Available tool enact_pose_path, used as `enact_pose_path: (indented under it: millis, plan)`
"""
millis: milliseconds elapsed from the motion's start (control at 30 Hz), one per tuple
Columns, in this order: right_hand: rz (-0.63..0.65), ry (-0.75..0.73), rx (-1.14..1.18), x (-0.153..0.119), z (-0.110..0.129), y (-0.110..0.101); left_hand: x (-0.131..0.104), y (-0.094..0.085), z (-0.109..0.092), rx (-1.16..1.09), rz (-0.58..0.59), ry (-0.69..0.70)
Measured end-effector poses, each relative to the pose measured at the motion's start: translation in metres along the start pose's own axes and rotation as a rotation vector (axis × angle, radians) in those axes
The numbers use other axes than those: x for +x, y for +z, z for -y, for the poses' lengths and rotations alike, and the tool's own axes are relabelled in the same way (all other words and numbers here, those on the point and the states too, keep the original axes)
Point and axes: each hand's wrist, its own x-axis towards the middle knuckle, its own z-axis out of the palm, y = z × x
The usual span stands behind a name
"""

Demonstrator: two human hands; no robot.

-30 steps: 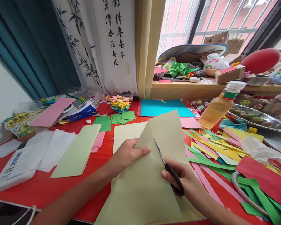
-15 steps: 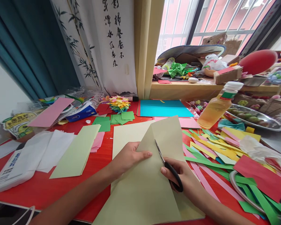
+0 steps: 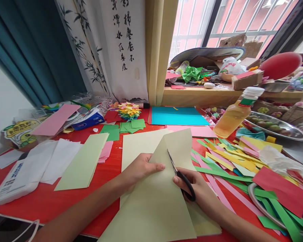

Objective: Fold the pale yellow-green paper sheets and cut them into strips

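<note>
My left hand [image 3: 143, 168] pinches the left edge of a large pale green sheet [image 3: 154, 201], thumb on top and fingers hidden beneath. Black-handled scissors [image 3: 185, 184] are in my right hand [image 3: 194, 183], their blades pointing up and away inside a cut in the sheet. The cut part of the sheet stands raised to the right of the blades. Under it, another pale sheet [image 3: 133, 144] lies on the red table [image 3: 101, 208].
Folded pale green paper [image 3: 82, 161] and a white tissue pack [image 3: 22, 174] lie left. Coloured strips [image 3: 224, 161], a leaning bottle [image 3: 232, 114] and a metal plate of fruit [image 3: 299, 132] are right. Blue sheets [image 3: 176, 116] lie behind.
The raised part of the sheet beside the blades has shifted slightly down and left. The scissors and my right hand have moved slightly left.
</note>
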Motion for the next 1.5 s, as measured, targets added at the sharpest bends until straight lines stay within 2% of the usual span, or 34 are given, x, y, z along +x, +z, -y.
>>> enact_pose_path:
  millis: [233,800,1500]
  plan:
    - [-0.021,0.028,0.000,0.001,-0.003,-0.002,0.002,0.000,0.002,-0.006,0.007,-0.020]
    - [-0.022,-0.015,0.037,0.003,-0.011,-0.005,0.003,0.002,0.006,0.013,0.019,-0.030]
    - [-0.020,-0.051,0.038,0.003,-0.010,-0.006,0.003,0.004,0.009,0.037,0.080,-0.076]
